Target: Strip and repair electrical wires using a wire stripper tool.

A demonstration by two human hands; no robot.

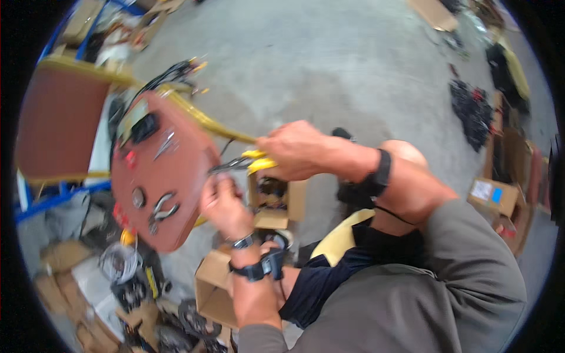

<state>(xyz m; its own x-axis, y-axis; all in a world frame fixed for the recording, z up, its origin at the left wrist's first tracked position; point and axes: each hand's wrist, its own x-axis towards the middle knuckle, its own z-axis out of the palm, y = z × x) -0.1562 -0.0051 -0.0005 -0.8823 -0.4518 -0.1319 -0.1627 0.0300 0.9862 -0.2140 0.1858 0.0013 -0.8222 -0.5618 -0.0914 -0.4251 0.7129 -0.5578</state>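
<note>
My right hand (294, 150) is closed round the yellow handles of a pair of pliers (238, 163). The dark jaws point left, over the near edge of a brown chair seat (182, 194). My left hand (223, 206) is just below the jaws, its fingers pinched together. What they hold is blurred and too small to make out. On the seat lie a second pair of pliers (166, 207), a round dark disc (138, 197), a black object (145, 127) and a thin pointed metal tool (166, 144). Small red pieces (130, 157) lie near the seat's left edge.
Black cables with yellow ends (176, 73) hang at the chair's far side. Between my legs and the chair stands an open cardboard box (272, 219), with another (215, 288) nearer me. Clutter and a coiled clear cable (119, 262) fill the lower left. Boxes (493, 197) line the right.
</note>
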